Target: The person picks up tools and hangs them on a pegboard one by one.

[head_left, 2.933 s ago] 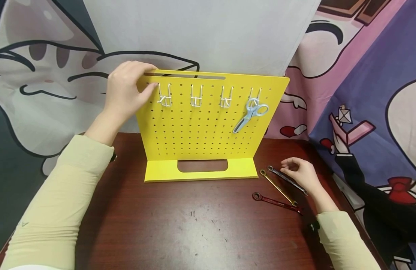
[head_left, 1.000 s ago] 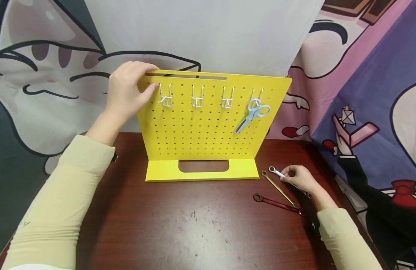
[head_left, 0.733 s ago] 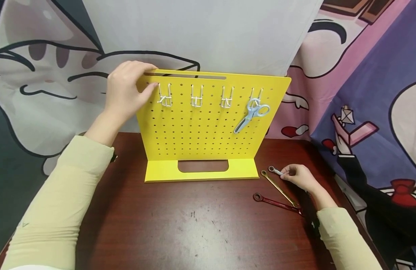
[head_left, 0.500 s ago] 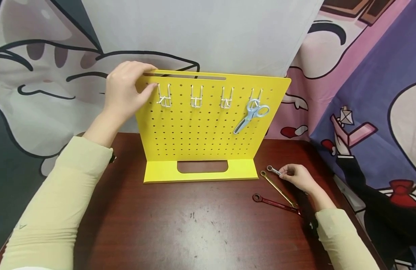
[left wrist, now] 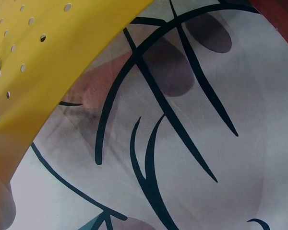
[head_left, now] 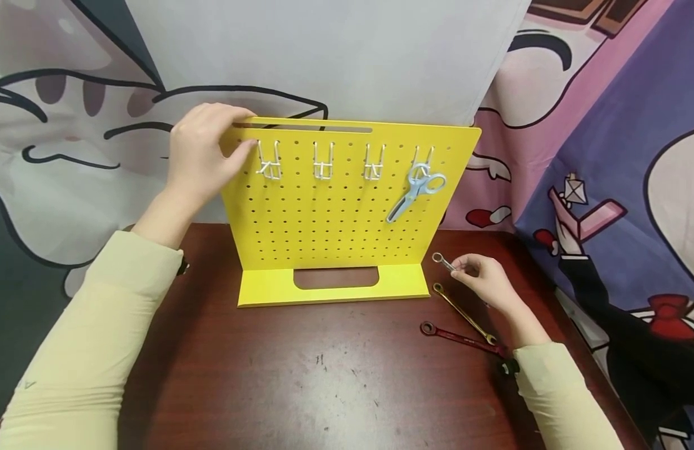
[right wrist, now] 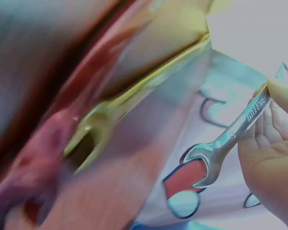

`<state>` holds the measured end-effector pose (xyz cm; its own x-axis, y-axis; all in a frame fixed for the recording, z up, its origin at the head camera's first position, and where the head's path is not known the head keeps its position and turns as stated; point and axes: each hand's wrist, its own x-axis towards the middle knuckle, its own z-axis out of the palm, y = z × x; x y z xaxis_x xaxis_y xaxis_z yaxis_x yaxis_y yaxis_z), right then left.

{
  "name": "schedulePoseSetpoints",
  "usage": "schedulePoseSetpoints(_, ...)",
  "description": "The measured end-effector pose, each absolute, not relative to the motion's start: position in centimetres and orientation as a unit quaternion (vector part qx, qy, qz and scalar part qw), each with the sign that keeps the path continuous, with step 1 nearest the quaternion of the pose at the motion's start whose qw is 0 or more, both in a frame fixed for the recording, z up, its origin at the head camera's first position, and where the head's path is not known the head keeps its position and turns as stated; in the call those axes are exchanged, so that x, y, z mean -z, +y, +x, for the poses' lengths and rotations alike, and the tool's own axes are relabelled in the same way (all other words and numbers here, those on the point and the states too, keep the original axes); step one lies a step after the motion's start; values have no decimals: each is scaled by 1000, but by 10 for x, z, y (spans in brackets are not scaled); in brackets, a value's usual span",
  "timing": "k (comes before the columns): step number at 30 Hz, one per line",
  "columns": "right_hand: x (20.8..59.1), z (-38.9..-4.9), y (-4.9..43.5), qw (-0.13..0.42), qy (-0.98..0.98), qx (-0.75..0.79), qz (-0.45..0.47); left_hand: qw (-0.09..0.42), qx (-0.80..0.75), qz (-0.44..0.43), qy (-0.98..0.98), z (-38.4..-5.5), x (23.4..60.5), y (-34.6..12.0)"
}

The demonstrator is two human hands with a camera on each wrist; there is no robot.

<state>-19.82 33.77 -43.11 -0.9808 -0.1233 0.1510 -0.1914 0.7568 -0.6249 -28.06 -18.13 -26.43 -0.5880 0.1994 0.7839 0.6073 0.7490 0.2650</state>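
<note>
Only the scissors (head_left: 416, 191) are hanging on the pegboard (head_left: 347, 205), three hooks (head_left: 323, 165) are holding nothing, the left hand (head_left: 197, 150) is gripping the pegboard's upper left corner, and the right hand (head_left: 487, 281) is pinching the silver wrench (right wrist: 245, 120) toward the right edge of the tabletop (head_left: 302, 375), gold wrench (head_left: 464, 314) and red wrench (head_left: 459, 338) lying unhung.

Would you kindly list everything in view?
pegboard: 1, yellow, on the table
hooks: 4, white, high on the pegboard
scissors: 1 pair, light blue, rightmost hook
silver wrench: 1, silver, right hand
gold wrench: 1, gold, right of the pegboard
red wrench: 1, dark red, beside gold wrench
table: 1, reddish brown, under the pegboard
backdrop: count unclear, multicoloured, behind table
wrist items: 2, dark, at the cuffs
sleeves: 2, pale yellow, both arms
left hand: 1, bare, gripping the pegboard's corner
right hand: 1, bare, pinching the silver wrench
</note>
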Motion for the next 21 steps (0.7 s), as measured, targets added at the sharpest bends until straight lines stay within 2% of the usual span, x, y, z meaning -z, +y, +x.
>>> schedulePoseSetpoints(21, 389, -200, 248, 94, -875, -464, 99, 401, 267, -243, -842, -282, 267, -180)
